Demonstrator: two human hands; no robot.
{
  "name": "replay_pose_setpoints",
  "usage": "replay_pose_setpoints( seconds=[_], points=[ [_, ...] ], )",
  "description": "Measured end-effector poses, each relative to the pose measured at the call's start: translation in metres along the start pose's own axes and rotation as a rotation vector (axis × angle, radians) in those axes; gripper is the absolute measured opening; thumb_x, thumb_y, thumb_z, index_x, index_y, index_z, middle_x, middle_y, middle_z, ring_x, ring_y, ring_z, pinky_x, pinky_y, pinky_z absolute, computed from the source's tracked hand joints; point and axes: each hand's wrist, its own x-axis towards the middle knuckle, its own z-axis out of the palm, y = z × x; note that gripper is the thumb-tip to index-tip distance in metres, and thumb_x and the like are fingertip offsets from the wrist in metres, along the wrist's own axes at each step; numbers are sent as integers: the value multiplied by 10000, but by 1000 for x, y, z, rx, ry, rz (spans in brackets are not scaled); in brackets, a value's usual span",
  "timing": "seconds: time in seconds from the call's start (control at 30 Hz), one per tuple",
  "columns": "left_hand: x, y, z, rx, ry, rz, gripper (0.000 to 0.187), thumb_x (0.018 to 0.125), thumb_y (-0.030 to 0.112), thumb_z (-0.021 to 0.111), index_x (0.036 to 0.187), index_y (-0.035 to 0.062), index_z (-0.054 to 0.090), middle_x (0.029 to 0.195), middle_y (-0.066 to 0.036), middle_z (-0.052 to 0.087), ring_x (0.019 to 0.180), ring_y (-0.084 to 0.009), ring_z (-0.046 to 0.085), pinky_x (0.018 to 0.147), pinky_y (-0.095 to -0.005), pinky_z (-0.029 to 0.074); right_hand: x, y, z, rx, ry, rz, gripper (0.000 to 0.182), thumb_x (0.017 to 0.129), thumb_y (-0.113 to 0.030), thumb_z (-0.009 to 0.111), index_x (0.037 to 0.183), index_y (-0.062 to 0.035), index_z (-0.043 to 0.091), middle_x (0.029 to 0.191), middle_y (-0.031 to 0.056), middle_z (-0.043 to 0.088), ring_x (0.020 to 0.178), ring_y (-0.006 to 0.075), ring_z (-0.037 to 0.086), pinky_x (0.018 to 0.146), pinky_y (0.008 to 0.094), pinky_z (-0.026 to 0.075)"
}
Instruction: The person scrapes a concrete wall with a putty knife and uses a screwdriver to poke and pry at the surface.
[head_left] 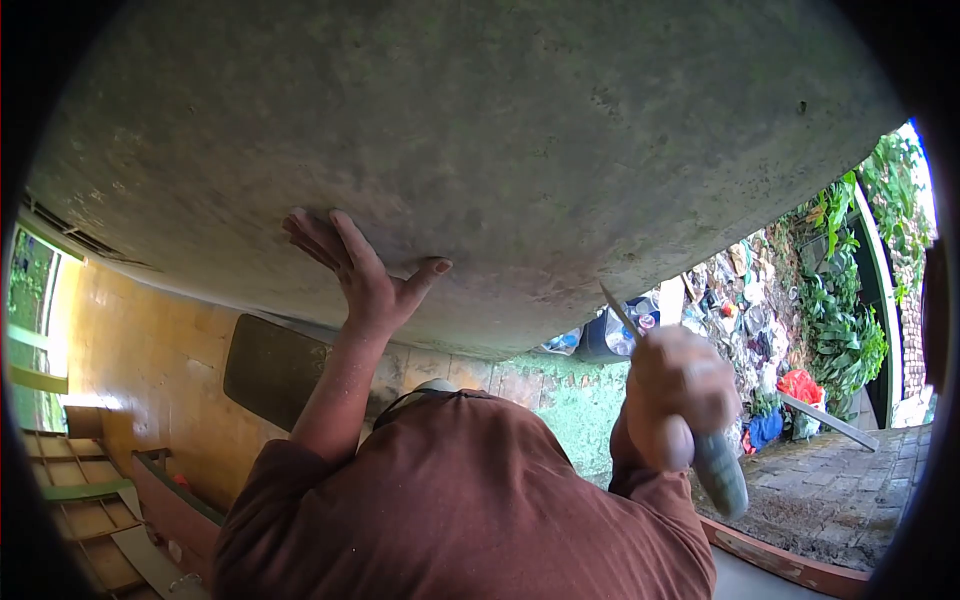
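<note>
My left hand [365, 270] lies with fingers stretched and thumb apart against a large dark grey, mottled surface [480, 130], which fills the upper part of the view. My right hand [680, 390] is wrapped round a pointed tool with a thick grey-green handle [722, 478]. Its narrow metal blade [618, 308] sticks out above the fist, aimed up toward the lower edge of the surface. Motion smears the right hand somewhat. Between my arms, my brown shirt [470, 490] covers the lower middle.
Mixed litter [745, 310] lies in a heap at the right, by green plants [845, 300] and a red plastic bag [800, 386]. Grey paving [820, 490] runs below it. On the left are a yellowish tiled floor [160, 330], a dark panel [270, 370] and wooden lattice [80, 500].
</note>
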Motion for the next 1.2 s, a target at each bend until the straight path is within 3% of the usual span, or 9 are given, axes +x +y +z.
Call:
replay_pose_setpoints(
  seconds=[0.07,0.2,0.33,0.5,0.6,0.73,0.83,0.97,1.2],
  points=[
    [2,-2,2,8,0,5,1224,720,764,561,1488,79,-101,1482,-300,-216,1363,-485,-219,1007,-695,-120,-2,0,-4,100,-30,-101,264,815,-160,630,654,-110,427,484,-5,358,386,127,325,377,301,258],
    [0,-2,2,-7,6,2,1217,726,762,558,1488,78,-101,1483,-300,-214,1363,-485,-218,1009,-692,-123,1,5,3,-123,56,352,341,850,-268,644,644,-96,433,508,-1,397,426,133,356,426,305,284],
    [2,-2,1,5,3,11,1221,723,767,555,1487,77,-101,1486,-297,-212,1363,-483,-221,1009,-692,-122,-5,-9,-4,-33,-89,-42,338,858,-208,614,652,-104,367,512,-22,404,427,106,377,415,274,321],
    [1,0,1,-3,6,-11,1225,715,771,558,1489,84,-99,1487,-295,-209,1364,-483,-217,1010,-692,-119,0,6,10,-70,78,-42,323,845,-99,656,649,-69,400,471,-23,380,348,106,302,340,246,187],
    [2,-1,1,9,9,-12,1226,712,773,559,1490,90,-98,1488,-298,-204,1365,-488,-210,1012,-692,-115,-1,-13,-4,-24,-98,-22,315,828,-194,652,647,-106,409,512,-13,411,411,118,371,409,281,312],
    [1,-3,3,0,14,-26,1223,713,775,554,1490,88,-95,1488,-304,-193,1366,-493,-199,1013,-693,-109,-4,5,1,-133,46,270,319,867,-234,629,673,-99,414,506,-11,390,406,122,345,409,291,302],
    [1,-4,2,11,-1,-4,1215,719,775,547,1490,89,-94,1489,-300,-197,1366,-488,-206,1011,-692,-116,-10,-6,-2,-30,-51,-16,286,876,-230,626,711,-88,441,498,-12,384,398,116,335,389,280,264],
    [2,1,2,-9,2,-24,1209,724,767,550,1491,91,-95,1488,-297,-207,1365,-483,-216,1011,-692,-116,-1,3,5,-177,38,157,315,868,-225,641,671,-101,427,477,-26,379,382,98,344,365,254,242],
    [0,-1,0,-5,2,-9,1213,722,760,564,1491,92,-95,1488,-293,-210,1367,-479,-216,1011,-693,-112,-4,0,4,-250,-4,95,321,857,-222,658,677,-96,424,499,-24,400,396,99,366,390,251,292]
  ],
)
